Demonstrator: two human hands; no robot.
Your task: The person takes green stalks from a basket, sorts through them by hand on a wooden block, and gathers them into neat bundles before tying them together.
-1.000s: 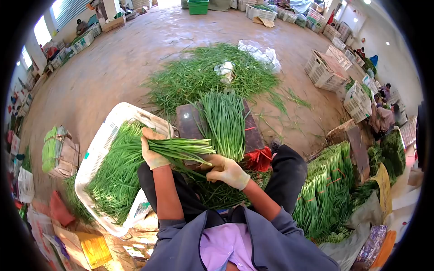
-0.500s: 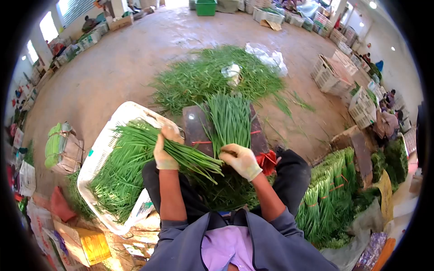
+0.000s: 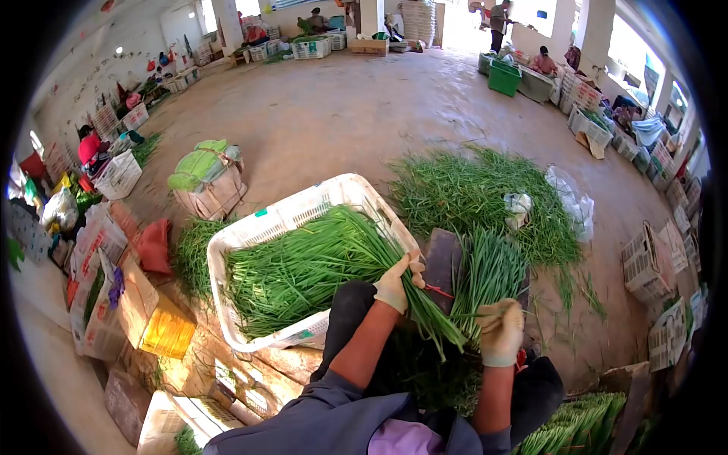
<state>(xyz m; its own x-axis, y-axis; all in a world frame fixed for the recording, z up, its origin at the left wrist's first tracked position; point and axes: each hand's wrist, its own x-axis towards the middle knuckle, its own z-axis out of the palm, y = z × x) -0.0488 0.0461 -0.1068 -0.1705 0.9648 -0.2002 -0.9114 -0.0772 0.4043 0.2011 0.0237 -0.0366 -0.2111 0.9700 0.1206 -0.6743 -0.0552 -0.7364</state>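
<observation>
Partly, the left grip (image 3: 394,285) hides the green stalks (image 3: 435,318) it holds.

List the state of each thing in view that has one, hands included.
Left hand, closed around held bunch
Right hand, fingers curled, grip unclear
Held bunch, slanted, ends slightly fanned
White crate, upright, open-topped, holding green stalks
Laid stalks, unheld, lying lengthwise on dark board
Dark board, partly covered
Floor pile, loose, spread out
Plastic bag, crumpled
</observation>
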